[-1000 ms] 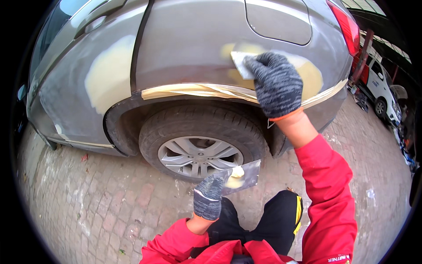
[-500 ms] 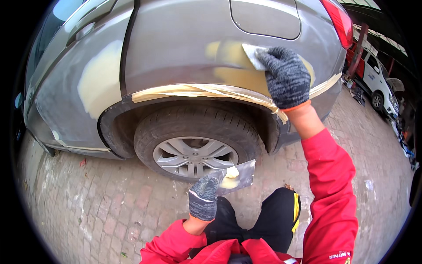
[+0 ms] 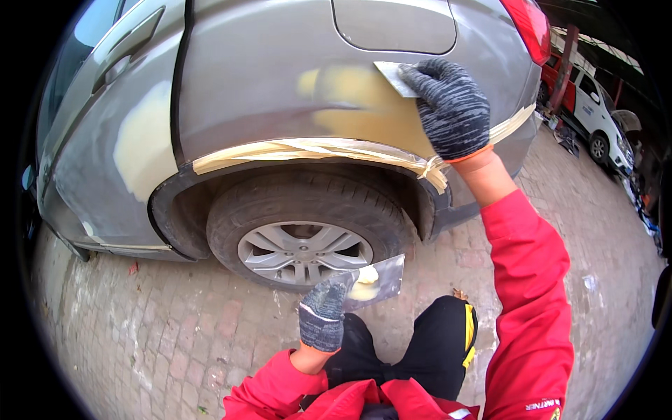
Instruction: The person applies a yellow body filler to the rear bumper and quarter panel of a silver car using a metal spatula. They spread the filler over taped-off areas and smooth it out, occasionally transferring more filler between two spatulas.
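Observation:
In a dark grey knit glove, my right hand pinches a pale flat putty spreader against the grey car's rear side panel. Yellowish filler is smeared over the panel beside and below the spreader's edge. My gloved left hand grips a flat mixing plate low in front of the wheel. On that plate lies a lump of cream-coloured putty. The fingers of my left hand are partly hidden from view.
Masking tape runs along the wheel arch above the tyre. A dried filler patch marks the rear door. At the upper right are the red tail lamp and a white vehicle farther off. Paving bricks cover the ground.
The car's panel sits further left in view. My right hand and the spreader have shifted slightly left and up in the picture. My left hand still holds the plate in nearly the same place.

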A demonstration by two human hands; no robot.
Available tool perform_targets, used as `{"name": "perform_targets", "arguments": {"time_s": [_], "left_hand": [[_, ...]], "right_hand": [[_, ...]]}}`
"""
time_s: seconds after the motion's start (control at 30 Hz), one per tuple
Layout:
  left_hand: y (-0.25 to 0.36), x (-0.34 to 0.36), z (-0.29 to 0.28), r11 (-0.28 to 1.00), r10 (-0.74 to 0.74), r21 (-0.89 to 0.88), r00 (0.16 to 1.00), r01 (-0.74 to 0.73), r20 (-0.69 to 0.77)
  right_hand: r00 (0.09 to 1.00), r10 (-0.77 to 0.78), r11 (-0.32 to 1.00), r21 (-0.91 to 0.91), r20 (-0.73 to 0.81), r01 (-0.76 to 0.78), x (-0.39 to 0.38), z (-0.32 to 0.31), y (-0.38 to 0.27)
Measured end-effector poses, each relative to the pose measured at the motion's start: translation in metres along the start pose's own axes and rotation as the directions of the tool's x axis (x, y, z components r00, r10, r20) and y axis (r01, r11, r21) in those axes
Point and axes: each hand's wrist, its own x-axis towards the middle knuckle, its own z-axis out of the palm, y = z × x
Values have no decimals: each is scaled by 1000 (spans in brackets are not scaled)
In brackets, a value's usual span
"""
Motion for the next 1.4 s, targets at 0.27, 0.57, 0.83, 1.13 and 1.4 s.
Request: {"name": "perform_targets", "arguments": {"time_s": [0.27, 0.57, 0.83, 1.13, 1.4], "left_hand": [[-6, -5, 8, 999, -23, 47, 999, 21, 36], [5, 8, 16, 982, 132, 147, 989, -121, -63], [2, 8, 28, 1000, 15, -21, 999, -14, 33], [6, 12, 42, 998, 33, 57, 999, -32, -13], [21, 25, 49, 997, 62, 41, 991, -68, 119]], "right_hand": [[987, -18, 999, 47, 159, 11, -26, -13, -22], [998, 11, 1000, -4, 63, -11, -19, -15, 29], [995, 15, 997, 72, 101, -23, -40, -36, 30], [1000, -2, 999, 39, 6, 1, -47, -21, 63], [998, 33, 999, -8, 52, -33, -44, -47, 79]]}}
